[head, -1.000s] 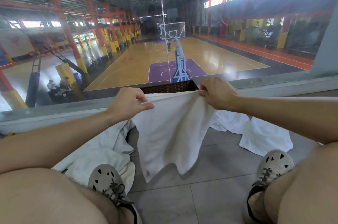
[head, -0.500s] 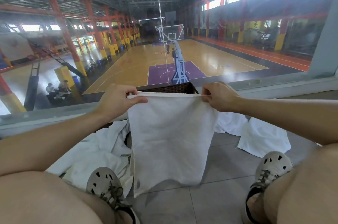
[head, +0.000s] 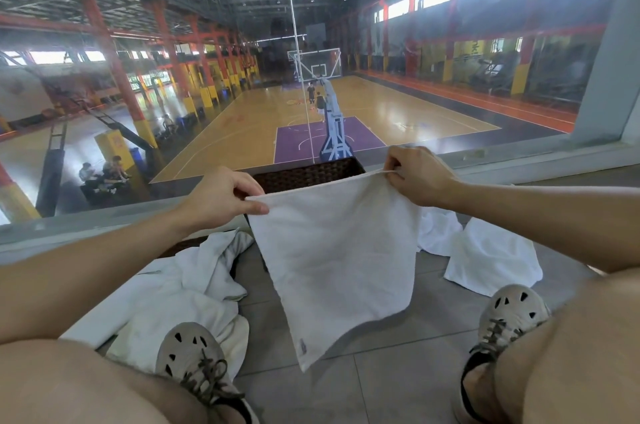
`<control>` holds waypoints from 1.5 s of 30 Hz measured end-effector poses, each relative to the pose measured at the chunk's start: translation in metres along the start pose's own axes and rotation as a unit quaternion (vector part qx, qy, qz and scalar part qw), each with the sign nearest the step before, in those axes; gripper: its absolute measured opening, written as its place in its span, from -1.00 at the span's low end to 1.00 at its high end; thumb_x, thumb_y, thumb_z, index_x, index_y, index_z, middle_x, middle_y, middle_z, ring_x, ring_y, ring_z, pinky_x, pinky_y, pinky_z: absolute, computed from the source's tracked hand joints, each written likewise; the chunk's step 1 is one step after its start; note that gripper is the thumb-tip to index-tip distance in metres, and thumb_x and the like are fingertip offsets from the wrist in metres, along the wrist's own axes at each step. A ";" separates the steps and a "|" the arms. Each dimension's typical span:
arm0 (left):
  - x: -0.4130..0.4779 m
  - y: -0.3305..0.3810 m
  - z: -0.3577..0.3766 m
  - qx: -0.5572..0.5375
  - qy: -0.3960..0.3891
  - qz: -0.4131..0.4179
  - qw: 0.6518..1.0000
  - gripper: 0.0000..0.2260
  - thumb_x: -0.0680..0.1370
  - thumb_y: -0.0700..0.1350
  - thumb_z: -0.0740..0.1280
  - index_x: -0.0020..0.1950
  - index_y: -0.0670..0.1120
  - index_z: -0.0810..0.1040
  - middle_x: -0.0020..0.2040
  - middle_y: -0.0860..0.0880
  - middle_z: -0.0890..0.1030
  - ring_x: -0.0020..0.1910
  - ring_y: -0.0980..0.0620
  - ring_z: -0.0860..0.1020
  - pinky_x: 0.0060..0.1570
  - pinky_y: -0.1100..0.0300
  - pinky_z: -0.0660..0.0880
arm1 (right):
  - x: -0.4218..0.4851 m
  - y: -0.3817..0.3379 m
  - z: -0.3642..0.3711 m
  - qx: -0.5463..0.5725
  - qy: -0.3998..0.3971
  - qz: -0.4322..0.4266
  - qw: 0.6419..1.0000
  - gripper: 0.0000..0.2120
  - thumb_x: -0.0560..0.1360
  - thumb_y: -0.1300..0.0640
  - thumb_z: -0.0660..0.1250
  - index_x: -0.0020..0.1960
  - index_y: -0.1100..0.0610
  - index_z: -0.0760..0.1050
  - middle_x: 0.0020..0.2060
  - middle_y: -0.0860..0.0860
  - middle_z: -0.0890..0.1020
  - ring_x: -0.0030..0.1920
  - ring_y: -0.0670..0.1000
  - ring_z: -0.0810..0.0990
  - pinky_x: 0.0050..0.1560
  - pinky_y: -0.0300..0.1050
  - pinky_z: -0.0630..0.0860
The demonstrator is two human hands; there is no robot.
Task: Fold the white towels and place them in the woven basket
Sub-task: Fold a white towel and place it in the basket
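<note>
A white towel is hanging in the air from 2 pinched corners.
The left hand and right hand are each pinching an upper corner, stretching its top edge just in front of the dark woven basket; other towels are lying crumpled on the grey tiled floor.

No text can be read. A small sewn tag near the lower corner of the hanging white towel bears marks too small to make out. Dark characters on the far yellow wall panel are too blurred to read.
</note>
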State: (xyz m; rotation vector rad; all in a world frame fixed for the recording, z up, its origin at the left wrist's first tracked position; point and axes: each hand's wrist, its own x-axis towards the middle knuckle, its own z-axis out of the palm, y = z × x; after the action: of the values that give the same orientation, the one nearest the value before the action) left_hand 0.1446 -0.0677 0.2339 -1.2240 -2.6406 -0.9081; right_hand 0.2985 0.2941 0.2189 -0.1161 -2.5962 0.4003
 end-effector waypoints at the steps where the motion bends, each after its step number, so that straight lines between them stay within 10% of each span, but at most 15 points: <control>1: 0.000 -0.001 0.000 -0.002 -0.017 -0.009 1.000 -0.94 0.46 -0.06 0.65 -0.11 0.04 0.83 -0.05 0.21 0.75 -0.04 0.16 0.69 -0.02 0.18 0.59 | 0.000 0.000 0.000 -0.002 0.002 -0.004 1.000 -0.92 0.58 0.20 0.33 -0.06 0.04 0.51 -0.11 0.01 0.64 -0.08 0.11 0.57 -0.09 -0.02 0.45; 7: 0.001 0.001 -0.004 0.025 -0.064 -0.009 0.998 -0.93 0.59 -0.06 0.54 -0.04 0.09 0.82 0.06 0.16 0.73 0.03 0.22 0.66 0.05 0.24 0.54 | 0.001 0.001 -0.002 -0.017 0.008 -0.022 1.000 -0.92 0.61 0.21 0.32 -0.04 0.07 0.50 -0.11 0.01 0.62 -0.10 0.09 0.55 -0.10 -0.06 0.38; 17: 0.001 0.010 -0.006 0.071 0.124 0.022 0.989 -0.88 0.51 -0.03 0.63 -0.19 0.05 0.75 -0.17 0.13 0.73 -0.20 0.06 0.67 -0.09 -0.06 0.68 | 0.001 0.008 0.000 -0.034 -0.046 -0.016 0.998 -0.94 0.60 0.21 0.34 -0.04 0.13 0.56 -0.18 -0.02 0.61 -0.15 0.05 0.56 -0.26 -0.18 0.40; 22: -0.003 0.013 -0.011 0.172 0.101 0.098 0.975 -0.85 0.57 0.03 0.56 -0.13 0.05 0.66 -0.24 0.16 0.65 -0.23 0.13 0.62 -0.18 -0.02 0.64 | 0.001 0.009 0.000 -0.045 -0.069 -0.006 0.997 -0.96 0.59 0.20 0.34 -0.03 0.10 0.53 -0.18 -0.07 0.58 -0.13 0.06 0.55 -0.26 -0.16 0.37; 28: 0.006 0.012 -0.013 0.148 -0.008 0.019 0.989 -0.81 0.53 -0.06 0.60 0.11 0.08 0.71 -0.20 0.12 0.69 -0.21 0.11 0.64 -0.12 0.09 0.63 | 0.002 0.007 -0.001 -0.028 -0.057 -0.006 0.998 -0.77 0.61 0.22 0.34 0.25 0.09 0.56 0.05 0.01 0.66 0.05 0.10 0.61 0.11 0.02 0.57; 31: 0.005 0.014 -0.011 0.130 -0.070 -0.048 0.988 -0.93 0.51 -0.08 0.61 -0.10 0.10 0.78 -0.22 0.08 0.73 -0.23 0.10 0.62 -0.23 0.25 0.52 | 0.006 0.005 -0.004 -0.074 -0.058 -0.031 0.995 -0.81 0.64 0.19 0.33 0.17 0.08 0.68 0.08 0.02 0.66 0.11 0.11 0.61 0.20 0.06 0.55; 39: 0.001 0.012 -0.006 -0.026 -0.055 -0.137 0.989 -0.91 0.54 -0.19 0.57 -0.07 -0.15 0.69 -0.17 -0.09 0.76 -0.19 0.04 0.69 -0.04 0.05 0.68 | 0.001 0.000 -0.006 -0.091 -0.100 0.009 0.991 -0.89 0.68 0.17 0.24 0.06 0.07 0.55 -0.08 0.01 0.61 -0.05 0.11 0.56 -0.19 -0.04 0.42; 45: 0.002 0.014 -0.007 0.004 0.047 -0.023 0.999 -0.76 0.56 -0.22 0.55 -0.06 0.04 0.53 -0.16 0.16 0.69 -0.15 0.03 0.63 -0.01 0.02 0.59 | 0.000 -0.009 -0.013 -0.037 -0.136 0.008 0.990 -0.71 0.57 0.16 0.34 0.24 -0.02 0.38 -0.27 -0.07 0.57 -0.26 -0.04 0.54 -0.25 -0.05 0.44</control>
State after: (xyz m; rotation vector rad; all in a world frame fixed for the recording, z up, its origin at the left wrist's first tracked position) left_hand 0.1523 -0.0634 0.2471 -1.0957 -2.6062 -0.9373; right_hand 0.3048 0.2887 0.2321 -0.1153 -2.8824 0.3477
